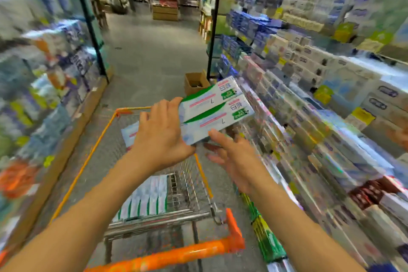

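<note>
Two white toothpaste boxes point(215, 109) with green swooshes lie side by side, held above the right rim of a wire shopping cart point(194, 185). My left hand point(161, 132) grips their near left end, fingers curled over the top edge. Just to the right, my right hand point(234, 152) has its fingers spread and relaxed, the fingertips touching the boxes' near lower edge. More of the same boxes point(143, 201) lie flat in the cart's seat section, and another point(130, 134) rests in the basket behind my left hand.
The cart has an orange handle point(176, 254) and orange rim. Shelves point(320, 117) packed with boxed goods run along the right, more shelving point(44, 73) along the left. An open cardboard box point(195, 84) sits on the grey aisle floor ahead.
</note>
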`<state>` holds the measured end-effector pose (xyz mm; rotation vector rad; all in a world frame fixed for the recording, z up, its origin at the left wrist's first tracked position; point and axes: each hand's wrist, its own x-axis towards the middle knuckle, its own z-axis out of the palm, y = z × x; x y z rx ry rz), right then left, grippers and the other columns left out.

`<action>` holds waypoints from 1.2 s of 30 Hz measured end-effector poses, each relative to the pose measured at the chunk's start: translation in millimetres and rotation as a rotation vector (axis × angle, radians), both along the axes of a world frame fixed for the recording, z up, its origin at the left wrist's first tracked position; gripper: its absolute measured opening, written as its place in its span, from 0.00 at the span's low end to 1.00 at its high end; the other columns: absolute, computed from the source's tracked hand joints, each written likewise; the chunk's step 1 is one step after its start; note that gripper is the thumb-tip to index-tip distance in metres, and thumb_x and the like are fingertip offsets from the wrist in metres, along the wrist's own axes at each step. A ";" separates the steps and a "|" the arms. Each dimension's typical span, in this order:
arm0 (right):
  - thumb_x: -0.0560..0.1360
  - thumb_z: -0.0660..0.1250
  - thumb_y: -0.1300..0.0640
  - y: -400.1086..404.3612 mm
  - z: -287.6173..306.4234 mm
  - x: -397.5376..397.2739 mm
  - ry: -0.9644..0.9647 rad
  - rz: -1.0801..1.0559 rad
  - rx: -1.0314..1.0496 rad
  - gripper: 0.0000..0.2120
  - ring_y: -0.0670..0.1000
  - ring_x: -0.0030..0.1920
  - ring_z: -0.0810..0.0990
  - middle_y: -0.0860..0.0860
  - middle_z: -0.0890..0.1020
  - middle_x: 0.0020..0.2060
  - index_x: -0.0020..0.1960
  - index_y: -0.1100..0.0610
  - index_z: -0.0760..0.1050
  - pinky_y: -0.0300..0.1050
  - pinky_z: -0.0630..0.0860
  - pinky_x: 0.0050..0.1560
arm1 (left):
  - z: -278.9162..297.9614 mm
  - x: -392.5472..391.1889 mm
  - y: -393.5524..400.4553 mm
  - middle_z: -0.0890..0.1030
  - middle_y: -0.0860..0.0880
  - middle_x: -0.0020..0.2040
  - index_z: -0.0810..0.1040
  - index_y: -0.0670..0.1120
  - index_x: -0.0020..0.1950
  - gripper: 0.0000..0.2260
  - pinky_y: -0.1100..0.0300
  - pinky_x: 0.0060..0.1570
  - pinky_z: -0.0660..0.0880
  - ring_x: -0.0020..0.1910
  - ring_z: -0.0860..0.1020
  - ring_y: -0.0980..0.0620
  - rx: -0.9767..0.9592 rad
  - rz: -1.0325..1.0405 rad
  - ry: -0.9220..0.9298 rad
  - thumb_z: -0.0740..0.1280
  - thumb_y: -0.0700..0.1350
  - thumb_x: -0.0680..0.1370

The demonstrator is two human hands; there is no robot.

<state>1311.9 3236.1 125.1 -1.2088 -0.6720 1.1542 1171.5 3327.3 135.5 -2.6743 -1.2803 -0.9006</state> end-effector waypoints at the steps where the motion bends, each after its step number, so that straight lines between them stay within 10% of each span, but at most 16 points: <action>1: 0.61 0.78 0.55 22.0 -6.0 -26.2 0.046 0.018 0.009 0.34 0.49 0.46 0.82 0.51 0.82 0.52 0.64 0.54 0.69 0.44 0.75 0.43 | -4.3 -20.8 9.7 0.75 0.41 0.55 0.68 0.39 0.68 0.44 0.47 0.49 0.68 0.54 0.74 0.38 -0.013 0.043 -0.003 0.58 0.64 0.59; 11: 0.69 0.72 0.66 158.4 -38.5 -201.9 0.379 -0.205 0.041 0.30 0.54 0.49 0.83 0.56 0.82 0.53 0.68 0.62 0.65 0.45 0.82 0.42 | -44.2 -147.5 71.8 0.68 0.46 0.62 0.59 0.44 0.72 0.42 0.49 0.58 0.62 0.63 0.65 0.44 -0.274 0.299 -0.136 0.68 0.61 0.65; 15: 0.70 0.71 0.66 181.4 -42.2 -198.0 0.315 -0.190 -0.005 0.28 0.55 0.49 0.83 0.57 0.81 0.53 0.68 0.61 0.66 0.44 0.82 0.39 | -49.5 -159.0 95.9 0.67 0.46 0.62 0.60 0.44 0.70 0.47 0.49 0.60 0.66 0.63 0.67 0.45 -0.410 0.194 -0.198 0.64 0.69 0.59; 20: 0.72 0.70 0.66 202.2 -58.0 -162.7 0.125 -0.074 -0.066 0.26 0.53 0.48 0.83 0.57 0.80 0.56 0.67 0.61 0.66 0.43 0.80 0.36 | -63.8 -158.9 139.0 0.69 0.48 0.58 0.60 0.52 0.58 0.29 0.59 0.47 0.71 0.56 0.73 0.50 -0.885 0.006 -0.448 0.74 0.56 0.68; 26: 0.72 0.69 0.68 236.6 -94.4 -113.3 0.040 0.019 -0.153 0.23 0.59 0.53 0.81 0.58 0.80 0.56 0.65 0.60 0.68 0.60 0.79 0.53 | -118.9 -109.1 178.3 0.73 0.52 0.60 0.58 0.51 0.67 0.36 0.66 0.45 0.76 0.49 0.77 0.62 -1.161 -0.089 -0.660 0.76 0.50 0.66; 36: 0.69 0.75 0.59 316.3 -198.7 -58.1 -0.111 0.125 -0.321 0.30 0.52 0.51 0.83 0.51 0.82 0.54 0.68 0.53 0.69 0.54 0.79 0.55 | -230.3 -31.9 238.8 0.78 0.53 0.54 0.61 0.47 0.66 0.27 0.57 0.51 0.78 0.50 0.79 0.58 -1.287 0.108 -1.009 0.71 0.36 0.73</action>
